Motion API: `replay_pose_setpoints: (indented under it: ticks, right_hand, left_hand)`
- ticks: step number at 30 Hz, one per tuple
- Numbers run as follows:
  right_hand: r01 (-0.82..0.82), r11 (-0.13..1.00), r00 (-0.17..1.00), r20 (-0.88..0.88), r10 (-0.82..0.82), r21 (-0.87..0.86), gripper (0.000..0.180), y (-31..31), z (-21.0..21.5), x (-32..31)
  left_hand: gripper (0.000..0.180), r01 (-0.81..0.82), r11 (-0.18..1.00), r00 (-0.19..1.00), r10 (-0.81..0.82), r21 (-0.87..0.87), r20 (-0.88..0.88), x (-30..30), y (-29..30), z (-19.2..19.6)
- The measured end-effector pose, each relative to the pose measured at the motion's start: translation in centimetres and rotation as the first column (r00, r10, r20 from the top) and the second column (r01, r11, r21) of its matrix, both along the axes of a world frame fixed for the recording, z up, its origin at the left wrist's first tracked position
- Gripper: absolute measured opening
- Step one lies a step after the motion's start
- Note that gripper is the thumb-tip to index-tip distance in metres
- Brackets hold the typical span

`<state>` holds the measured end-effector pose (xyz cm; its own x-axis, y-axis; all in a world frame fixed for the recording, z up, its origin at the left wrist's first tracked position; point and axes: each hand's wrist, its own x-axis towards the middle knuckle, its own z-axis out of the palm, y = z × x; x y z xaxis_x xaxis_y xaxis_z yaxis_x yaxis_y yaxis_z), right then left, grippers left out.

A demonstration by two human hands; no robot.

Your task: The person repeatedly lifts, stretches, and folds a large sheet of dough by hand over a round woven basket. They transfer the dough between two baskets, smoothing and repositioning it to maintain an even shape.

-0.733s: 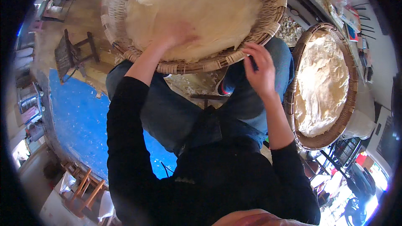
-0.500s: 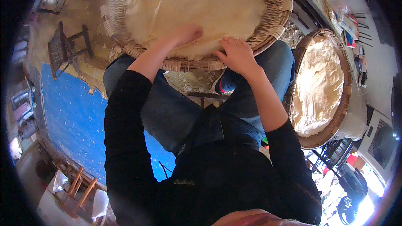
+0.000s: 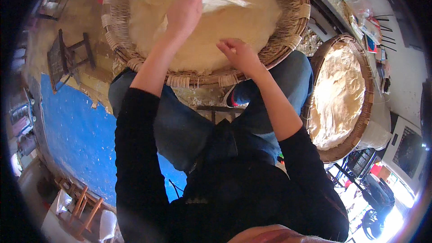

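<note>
A large round wicker basket (image 3: 288, 40) rests at my knees, lined with a cream, thin, soft-looking layer (image 3: 216, 27) whose material I cannot tell. My left hand (image 3: 185, 13) is raised over its middle, fingers closed on a thin pale strip (image 3: 225, 1). That strip trails off to the right from the fist, lighter than the layer below. Nearer the basket's front rim, my right hand (image 3: 240, 55) hovers low over the layer with its fingers curled together against the thumb. Whether anything sits in that pinch is hidden.
A second wicker basket (image 3: 310, 108) with a crumpled cream layer (image 3: 338, 94) stands at the right. Small dark chairs (image 3: 67, 58) are on the left, beside a blue painted surface (image 3: 76, 130). Plastic bags and small items crowd the far right.
My left hand has moved up and away from the front rim, and a pale strip now stretches from it. My right hand has shifted left, its fingers going from spread to curled.
</note>
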<state>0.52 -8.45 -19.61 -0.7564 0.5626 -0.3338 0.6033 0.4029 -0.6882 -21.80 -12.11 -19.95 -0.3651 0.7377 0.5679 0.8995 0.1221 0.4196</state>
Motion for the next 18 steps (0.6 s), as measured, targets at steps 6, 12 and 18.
replay_pose_setpoints:
  ticks: [6,12,18]
  right_hand:
    - [-0.020,0.114,0.634,-0.100,-0.767,-0.993,0.055,6.6,-1.0,-6.6]
    - [0.213,0.171,0.677,0.019,-0.735,-0.962,0.019,17.5,1.3,-15.0]
    - [-0.265,0.185,0.757,-0.323,-0.569,-0.946,0.022,25.2,15.0,-22.7]
  left_hand:
    - [0.031,0.266,0.962,0.908,-0.273,-0.066,-0.317,3.9,-2.3,1.7]
    - [0.049,0.112,0.836,0.961,-0.228,-0.538,-0.154,2.6,-3.7,-4.2]
    - [0.091,-0.029,0.356,0.997,0.073,-0.934,-0.003,-2.3,-5.8,-9.6]
